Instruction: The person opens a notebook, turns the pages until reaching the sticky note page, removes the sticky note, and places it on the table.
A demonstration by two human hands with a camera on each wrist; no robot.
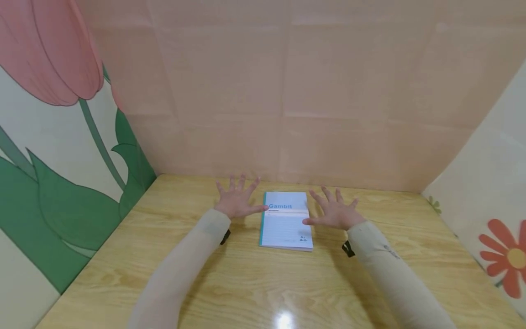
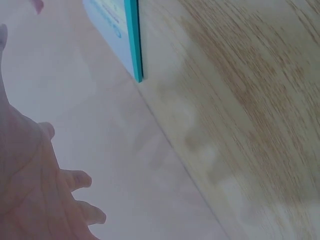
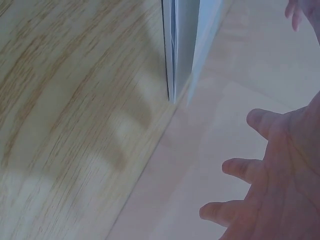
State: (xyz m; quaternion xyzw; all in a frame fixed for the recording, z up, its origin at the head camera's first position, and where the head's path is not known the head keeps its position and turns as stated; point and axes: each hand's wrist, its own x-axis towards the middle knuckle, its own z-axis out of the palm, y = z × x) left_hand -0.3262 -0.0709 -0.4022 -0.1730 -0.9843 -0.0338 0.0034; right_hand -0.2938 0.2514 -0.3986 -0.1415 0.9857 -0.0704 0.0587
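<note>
A notebook (image 1: 286, 230) with a white cover, blue "Gambit" lettering and a teal spine lies flat on the wooden table, its spine to the left. My left hand (image 1: 237, 202) hovers by its left side, fingers spread wide, the thumb tip over the spine edge in the head view. On the other side my right hand (image 1: 336, 214) is spread the same way, its thumb over the notebook's right edge. Both palms hold nothing. The left wrist view shows the teal spine (image 2: 134, 45) apart from the fingers; the right wrist view shows the page edges (image 3: 185, 45).
The wooden table (image 1: 246, 283) runs back to a creased pinkish backdrop (image 1: 283, 91). A panel with a painted tulip (image 1: 57, 50) borders the left side. To the right stands a pale panel with a red flower (image 1: 507, 256).
</note>
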